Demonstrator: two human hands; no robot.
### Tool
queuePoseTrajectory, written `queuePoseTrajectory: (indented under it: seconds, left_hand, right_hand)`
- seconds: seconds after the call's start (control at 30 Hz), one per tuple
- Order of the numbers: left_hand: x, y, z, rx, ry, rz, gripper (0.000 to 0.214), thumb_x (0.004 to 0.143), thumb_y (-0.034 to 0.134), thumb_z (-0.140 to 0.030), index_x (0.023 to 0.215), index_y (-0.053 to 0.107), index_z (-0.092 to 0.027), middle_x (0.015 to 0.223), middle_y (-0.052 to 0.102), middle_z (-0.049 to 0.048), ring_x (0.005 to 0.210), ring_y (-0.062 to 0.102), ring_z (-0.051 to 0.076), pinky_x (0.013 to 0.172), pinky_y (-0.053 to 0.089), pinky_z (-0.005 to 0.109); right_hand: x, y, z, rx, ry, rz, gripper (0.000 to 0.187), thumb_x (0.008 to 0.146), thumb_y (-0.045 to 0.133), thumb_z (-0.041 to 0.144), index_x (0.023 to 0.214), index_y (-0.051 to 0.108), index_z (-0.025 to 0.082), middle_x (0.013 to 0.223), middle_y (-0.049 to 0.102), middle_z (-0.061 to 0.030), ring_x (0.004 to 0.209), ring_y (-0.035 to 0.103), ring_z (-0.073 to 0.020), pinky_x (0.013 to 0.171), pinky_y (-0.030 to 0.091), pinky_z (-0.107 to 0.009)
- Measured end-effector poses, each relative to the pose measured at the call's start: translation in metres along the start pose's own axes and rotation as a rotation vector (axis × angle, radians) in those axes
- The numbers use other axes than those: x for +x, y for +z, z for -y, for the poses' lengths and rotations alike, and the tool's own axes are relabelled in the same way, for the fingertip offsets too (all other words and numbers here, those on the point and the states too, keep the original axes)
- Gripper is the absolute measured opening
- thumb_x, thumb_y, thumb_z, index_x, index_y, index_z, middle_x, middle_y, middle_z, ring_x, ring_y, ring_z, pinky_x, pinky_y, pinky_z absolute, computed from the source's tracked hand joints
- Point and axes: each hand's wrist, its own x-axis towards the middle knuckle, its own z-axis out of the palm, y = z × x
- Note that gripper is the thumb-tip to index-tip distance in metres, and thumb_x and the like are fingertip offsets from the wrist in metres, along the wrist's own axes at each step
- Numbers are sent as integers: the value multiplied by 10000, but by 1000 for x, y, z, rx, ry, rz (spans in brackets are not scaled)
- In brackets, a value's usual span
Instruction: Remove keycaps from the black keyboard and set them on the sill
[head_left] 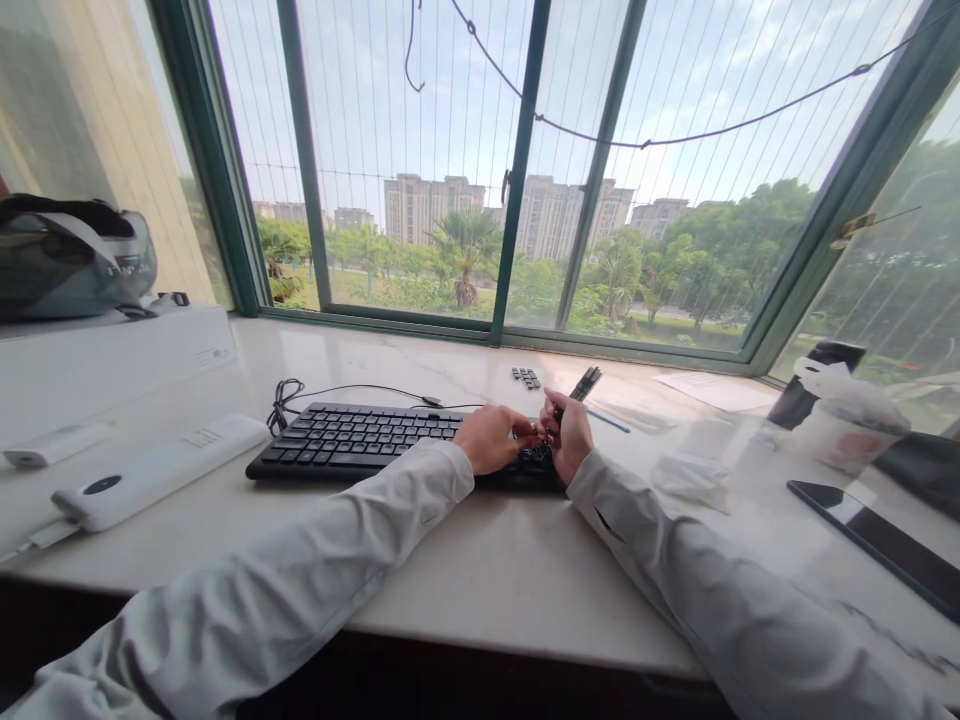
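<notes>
A black wired keyboard [352, 440] lies on the pale marble sill [480, 560]. Both my hands rest over its right end. My left hand [491, 437] is curled, its fingertips pinched at the keys, and what they hold is too small to make out. My right hand [566, 432] is closed round a slim black tool [584, 383] that sticks up and to the right. Several loose black keycaps [526, 377] lie in a small group behind the keyboard. A thin blue pen [607, 420] lies just right of my right hand.
A white flat device [157, 470] and a smaller white one [52, 445] lie at the left, near a white box [112, 355] with a helmet [71, 255] on it. A dark phone [877, 540], a plastic bag with items [840, 420] and paper [712, 390] occupy the right.
</notes>
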Motion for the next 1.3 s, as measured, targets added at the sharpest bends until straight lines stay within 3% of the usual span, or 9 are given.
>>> queuePoseTrajectory:
  seconds: [0.43, 0.73, 0.93, 1.1, 1.3]
  left_hand:
    - [0, -5, -2, 139, -6, -17, 370, 848, 461, -485, 870, 711, -213, 861, 717, 46, 795, 632, 189, 715, 449, 267]
    - [1, -4, 2, 153, -11, -4, 364, 833, 476, -493, 905, 715, -228, 856, 713, 37, 820, 635, 195, 732, 450, 269]
    - [0, -4, 3, 167, -16, -12, 367, 832, 477, -495, 879, 719, -223, 850, 713, 46, 802, 636, 198, 720, 454, 270]
    - [1, -2, 7, 158, -15, -5, 358, 825, 491, -482, 866, 726, -215, 856, 718, 53, 814, 640, 199, 746, 463, 270]
    - [2, -3, 10, 55, 31, 7, 261, 780, 565, -415, 876, 745, -251, 872, 720, 15, 818, 641, 183, 770, 474, 267]
  right_hand:
    - [-4, 1, 4, 122, 177, -42, 293, 772, 549, 283, 567, 361, 192, 406, 282, 79, 355, 305, -62, 334, 224, -176]
    - [-7, 4, 7, 44, 182, -86, 287, 771, 548, 263, 574, 350, 195, 410, 277, 85, 346, 276, -55, 313, 171, -174]
    - [-10, 7, 4, -8, 179, -64, 301, 790, 532, 261, 560, 350, 194, 410, 289, 80, 350, 301, -55, 327, 205, -180]
    - [-5, 4, -4, -11, 118, -16, 315, 792, 547, 294, 557, 360, 200, 418, 278, 81, 352, 287, -59, 335, 228, -198]
    - [-3, 2, -13, 13, -54, 68, 389, 765, 610, 396, 542, 349, 214, 410, 228, 89, 346, 224, -61, 335, 240, -218]
